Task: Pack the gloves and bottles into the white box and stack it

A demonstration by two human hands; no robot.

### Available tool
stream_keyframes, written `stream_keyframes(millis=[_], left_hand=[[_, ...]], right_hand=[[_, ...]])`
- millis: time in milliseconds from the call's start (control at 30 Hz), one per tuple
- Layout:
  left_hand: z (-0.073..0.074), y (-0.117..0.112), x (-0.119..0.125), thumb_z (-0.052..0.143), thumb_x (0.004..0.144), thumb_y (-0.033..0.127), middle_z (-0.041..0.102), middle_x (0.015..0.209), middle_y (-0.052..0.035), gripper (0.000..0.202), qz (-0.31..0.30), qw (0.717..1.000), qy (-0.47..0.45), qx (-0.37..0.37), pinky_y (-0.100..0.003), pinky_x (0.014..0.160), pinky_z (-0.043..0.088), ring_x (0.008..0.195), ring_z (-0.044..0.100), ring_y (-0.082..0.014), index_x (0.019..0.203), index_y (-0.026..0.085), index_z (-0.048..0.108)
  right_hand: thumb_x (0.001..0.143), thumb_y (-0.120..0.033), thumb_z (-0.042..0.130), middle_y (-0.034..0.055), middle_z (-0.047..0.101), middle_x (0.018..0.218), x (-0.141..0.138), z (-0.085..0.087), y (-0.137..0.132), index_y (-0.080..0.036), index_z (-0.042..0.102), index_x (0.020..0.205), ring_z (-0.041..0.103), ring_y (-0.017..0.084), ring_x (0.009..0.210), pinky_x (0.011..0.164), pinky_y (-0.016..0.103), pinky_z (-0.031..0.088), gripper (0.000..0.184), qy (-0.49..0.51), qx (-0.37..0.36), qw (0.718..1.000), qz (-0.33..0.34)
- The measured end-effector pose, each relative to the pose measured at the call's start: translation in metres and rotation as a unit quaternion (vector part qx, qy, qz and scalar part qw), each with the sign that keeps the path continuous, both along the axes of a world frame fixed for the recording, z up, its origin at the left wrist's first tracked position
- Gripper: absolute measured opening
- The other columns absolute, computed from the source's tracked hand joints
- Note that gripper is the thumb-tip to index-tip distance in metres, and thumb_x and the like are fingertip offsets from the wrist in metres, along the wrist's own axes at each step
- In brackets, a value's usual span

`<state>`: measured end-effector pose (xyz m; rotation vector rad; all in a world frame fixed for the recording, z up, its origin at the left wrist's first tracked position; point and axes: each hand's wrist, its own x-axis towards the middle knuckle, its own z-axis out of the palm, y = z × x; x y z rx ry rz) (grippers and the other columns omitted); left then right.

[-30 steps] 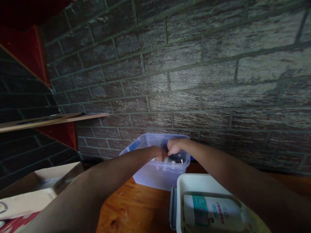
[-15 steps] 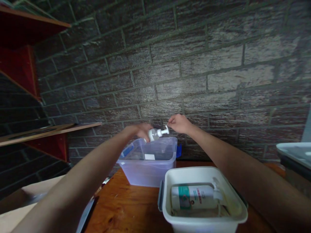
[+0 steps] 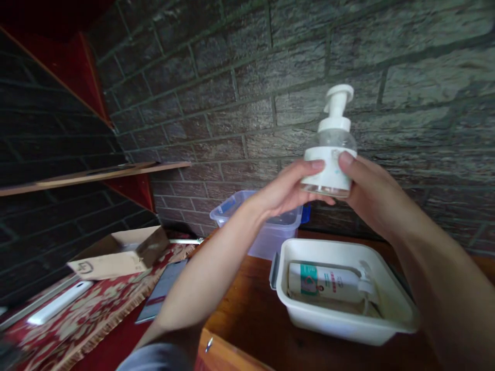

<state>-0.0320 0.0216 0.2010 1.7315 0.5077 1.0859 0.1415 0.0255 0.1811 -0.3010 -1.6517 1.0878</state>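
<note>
A clear pump bottle [image 3: 327, 172] with a white label and white pump top is held upright, raised in front of the brick wall. My left hand [image 3: 294, 188] grips its left side, thumb on the label and fingers beneath the base. From the right, my right hand [image 3: 367, 180] is closed on it, thumb pressed to the label. Below stands a white plastic bin [image 3: 328, 314] with a larger white pump bottle [image 3: 332, 283] lying on its side inside. Behind my left forearm is a translucent purple-tinted bin [image 3: 263, 242] with blue latches, partly hidden.
Both bins stand on a wooden table [image 3: 247, 304]. At left, an open cardboard box [image 3: 116, 257] and a long white object [image 3: 60, 303] lie on a patterned red cloth [image 3: 96, 319]. A wooden shelf [image 3: 116, 174] juts from the brick wall [image 3: 216, 103].
The pump bottle has come up and right from above the purple-tinted bin, turning from tilted to upright. My right hand has taken hold of it too. The view has shifted.
</note>
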Motion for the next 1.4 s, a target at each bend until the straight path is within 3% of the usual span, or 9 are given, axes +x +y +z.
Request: stream_keyframes(millis=[133, 367, 500, 600, 733, 1000, 1133, 1233, 1400], left_hand=[[-0.036, 0.002, 0.028, 0.052, 0.097, 0.061, 0.067, 0.121, -0.0164, 0.054, -0.043, 0.996, -0.064, -0.045, -0.036, 0.080, 0.062, 0.104, 0.069, -0.0256, 0.126, 0.015, 0.059], [-0.065, 0.001, 0.031, 0.044, 0.100, 0.063, 0.062, 0.126, -0.0134, 0.058, 0.116, 0.990, -0.081, 0.013, -0.026, 0.058, 0.057, 0.087, 0.066, -0.0191, 0.144, 0.026, 0.047], [-0.079, -0.004, 0.030, 0.052, 0.097, 0.064, 0.066, 0.100, -0.0058, 0.056, 0.183, 0.979, -0.086, -0.006, -0.018, 0.053, 0.048, 0.073, 0.060, -0.0133, 0.136, 0.024, 0.053], [-0.085, -0.001, 0.029, 0.052, 0.094, 0.068, 0.066, 0.095, -0.0047, 0.057, 0.206, 0.968, -0.136, -0.042, -0.017, 0.046, 0.042, 0.068, 0.058, -0.0129, 0.127, 0.021, 0.057], [-0.084, 0.003, 0.027, 0.049, 0.091, 0.074, 0.059, 0.073, 0.0008, 0.060, 0.209, 0.956, -0.194, -0.074, -0.016, 0.037, 0.030, 0.050, 0.047, -0.0098, 0.110, 0.018, 0.058], [-0.083, -0.010, 0.019, 0.034, 0.098, 0.073, 0.061, 0.069, -0.0012, 0.069, 0.281, 0.958, -0.051, -0.026, -0.018, 0.039, 0.036, 0.050, 0.052, -0.0123, 0.134, 0.018, 0.055], [-0.081, -0.018, 0.020, 0.046, 0.100, 0.062, 0.064, 0.095, -0.0047, 0.063, 0.261, 0.964, -0.035, 0.032, -0.021, 0.047, 0.043, 0.060, 0.053, -0.0114, 0.149, 0.024, 0.037], [-0.084, -0.020, 0.022, 0.058, 0.096, 0.058, 0.060, 0.096, -0.0035, 0.065, 0.263, 0.963, -0.046, 0.043, -0.019, 0.045, 0.041, 0.063, 0.053, -0.0115, 0.147, 0.024, 0.037], [-0.089, -0.018, 0.022, 0.052, 0.098, 0.060, 0.058, 0.086, -0.0016, 0.059, 0.223, 0.972, -0.078, 0.012, -0.019, 0.042, 0.040, 0.057, 0.053, -0.0115, 0.143, 0.023, 0.043]], right_hand=[[0.097, -0.054, 0.060, 0.0019, 0.069, 0.093, 0.013, -0.022, -0.001, -0.024, 0.070, 0.111, 0.063, 0.017, 0.080, 0.066, 0.028, 0.049, 0.034, -0.003, 0.003, 0.996, -0.091], [0.094, -0.057, 0.063, 0.0064, 0.073, 0.095, 0.007, -0.045, 0.007, -0.023, 0.061, 0.126, 0.067, 0.022, 0.077, 0.065, 0.033, 0.052, 0.047, -0.061, 0.055, 0.971, -0.224], [0.100, -0.060, 0.052, 0.0086, 0.071, 0.131, 0.006, -0.057, 0.005, -0.029, 0.050, 0.150, 0.068, 0.030, 0.113, 0.093, 0.042, 0.055, 0.060, -0.064, 0.005, 0.983, -0.173], [0.100, -0.057, 0.054, 0.0020, 0.053, 0.156, 0.005, -0.062, 0.005, -0.033, 0.048, 0.153, 0.051, 0.030, 0.141, 0.116, 0.047, 0.040, 0.059, -0.001, -0.040, 0.993, -0.108], [0.100, -0.045, 0.061, -0.0029, 0.042, 0.163, 0.005, -0.059, 0.000, -0.036, 0.041, 0.157, 0.038, 0.026, 0.151, 0.125, 0.046, 0.028, 0.061, 0.014, -0.062, 0.998, -0.016], [0.095, -0.035, 0.070, 0.0040, 0.058, 0.152, -0.001, -0.067, -0.002, -0.037, 0.030, 0.161, 0.052, 0.028, 0.141, 0.106, 0.044, 0.053, 0.076, 0.059, -0.084, 0.994, 0.044], [0.087, -0.032, 0.079, 0.0091, 0.069, 0.133, 0.001, -0.065, 0.000, -0.028, 0.048, 0.152, 0.070, 0.027, 0.112, 0.092, 0.040, 0.061, 0.072, 0.058, -0.093, 0.994, 0.015], [0.081, -0.030, 0.084, 0.0081, 0.074, 0.120, 0.004, -0.059, -0.002, -0.024, 0.063, 0.138, 0.072, 0.025, 0.096, 0.082, 0.038, 0.063, 0.061, 0.038, -0.089, 0.995, 0.040], [0.091, -0.044, 0.072, 0.0075, 0.071, 0.127, 0.002, -0.060, -0.005, -0.030, 0.058, 0.146, 0.074, 0.027, 0.095, 0.072, 0.035, 0.062, 0.058, 0.036, -0.089, 0.993, 0.063]])
